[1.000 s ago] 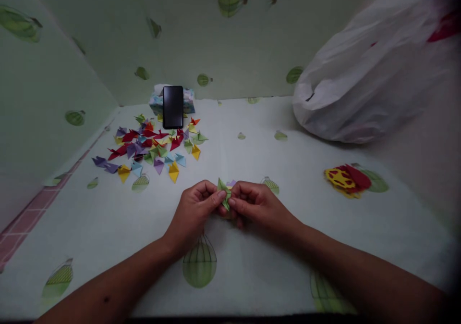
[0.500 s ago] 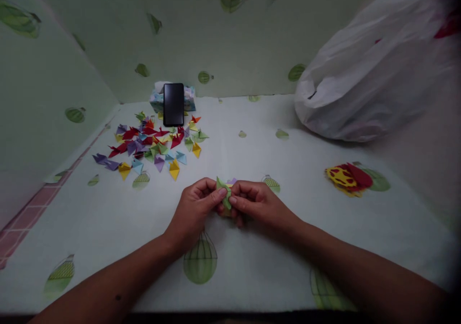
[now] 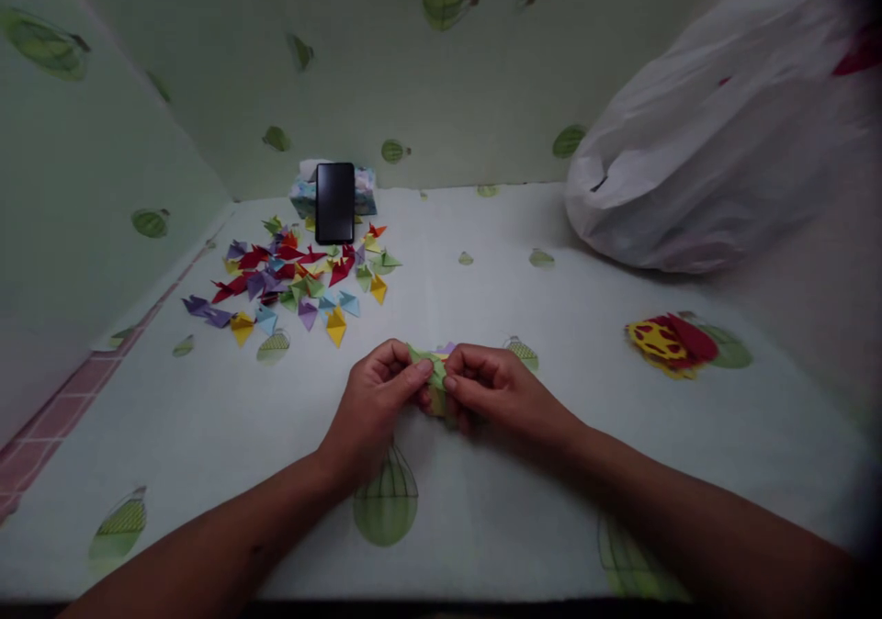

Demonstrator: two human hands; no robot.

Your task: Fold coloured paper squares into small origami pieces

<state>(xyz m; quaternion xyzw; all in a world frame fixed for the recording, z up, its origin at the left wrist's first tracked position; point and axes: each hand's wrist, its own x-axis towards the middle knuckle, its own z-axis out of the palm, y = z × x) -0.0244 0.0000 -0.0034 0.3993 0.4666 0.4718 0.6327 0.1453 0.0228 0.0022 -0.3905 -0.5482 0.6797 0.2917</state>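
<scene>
A small light-green folded paper (image 3: 436,376) is pinched between my two hands near the middle of the table. My left hand (image 3: 386,389) grips its left side, thumb on top. On its right side, the thumb and fingers of my right hand (image 3: 492,382) close on the paper. Yellow and purple paper (image 3: 447,349) shows just behind and below my fingertips, partly hidden by them. Many folded paper cranes (image 3: 289,279) in red, purple, yellow, green, blue and orange lie in a loose heap at the back left.
A black phone (image 3: 334,204) leans on a tissue box (image 3: 301,198) behind the cranes. At the back right stands a large white plastic bag (image 3: 661,169). Red and yellow cut-out shapes (image 3: 672,342) lie on the right. The table cover (image 3: 496,509) carries balloon prints.
The green paper has turned and tilted between my fingers, its upper tip now pointing more to the left. Both hands stay in nearly the same place. The view has shifted slightly.
</scene>
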